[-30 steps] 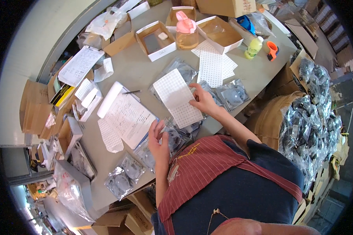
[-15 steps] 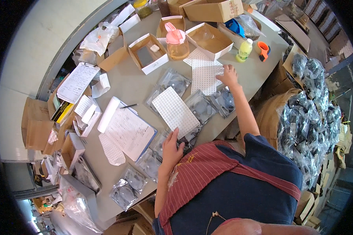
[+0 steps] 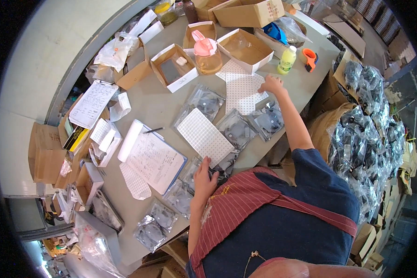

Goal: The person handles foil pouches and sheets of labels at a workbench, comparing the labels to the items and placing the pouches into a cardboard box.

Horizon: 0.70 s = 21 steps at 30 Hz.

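Right hand (image 3: 273, 85) at the far dotted sheets' (image 3: 242, 91) edge, can't tell if its grip pinches, left hand (image 3: 204, 181), grip loosely spread, at the near dotted sheet (image 3: 205, 137), which a nudge could slide off slick plastic bags (image 3: 236, 129).

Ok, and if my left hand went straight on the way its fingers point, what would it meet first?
Most likely the white dotted sheet just ahead of your left hand; the fingertips are at its near edge, though whether they touch is unclear.
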### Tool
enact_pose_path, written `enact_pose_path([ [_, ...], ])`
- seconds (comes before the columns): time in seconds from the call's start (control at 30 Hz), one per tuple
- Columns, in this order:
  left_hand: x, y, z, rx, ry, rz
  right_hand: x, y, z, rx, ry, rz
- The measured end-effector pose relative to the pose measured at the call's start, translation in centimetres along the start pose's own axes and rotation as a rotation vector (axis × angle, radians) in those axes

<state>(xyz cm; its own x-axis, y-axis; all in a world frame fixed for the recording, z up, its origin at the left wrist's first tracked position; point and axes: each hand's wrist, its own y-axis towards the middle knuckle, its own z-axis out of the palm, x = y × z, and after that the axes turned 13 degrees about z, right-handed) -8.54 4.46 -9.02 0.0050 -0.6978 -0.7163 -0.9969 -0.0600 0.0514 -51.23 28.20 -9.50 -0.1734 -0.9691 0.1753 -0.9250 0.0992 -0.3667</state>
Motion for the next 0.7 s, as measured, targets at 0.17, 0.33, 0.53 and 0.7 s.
enact_pose_path([
  [0.17,-0.2,-0.1,0.0,0.002,-0.026,-0.02,-1.6,1.8,0.9,0.013,0.386,0.033],
  [0.33,-0.7,-0.1,0.0,-0.031,0.138,0.017,-3.4,1.3,1.1,0.384,1.281,0.131],
  [0.53,-0.5,-0.3,0.2,-0.038,0.104,0.049,-4.5,-2.9,0.7,0.448,1.889,0.028],
  [0.7,-0.5,-0.2,0.1,-0.015,0.037,0.041,-7.6,-4.1,1.6,0.37,2.022,0.045],
])
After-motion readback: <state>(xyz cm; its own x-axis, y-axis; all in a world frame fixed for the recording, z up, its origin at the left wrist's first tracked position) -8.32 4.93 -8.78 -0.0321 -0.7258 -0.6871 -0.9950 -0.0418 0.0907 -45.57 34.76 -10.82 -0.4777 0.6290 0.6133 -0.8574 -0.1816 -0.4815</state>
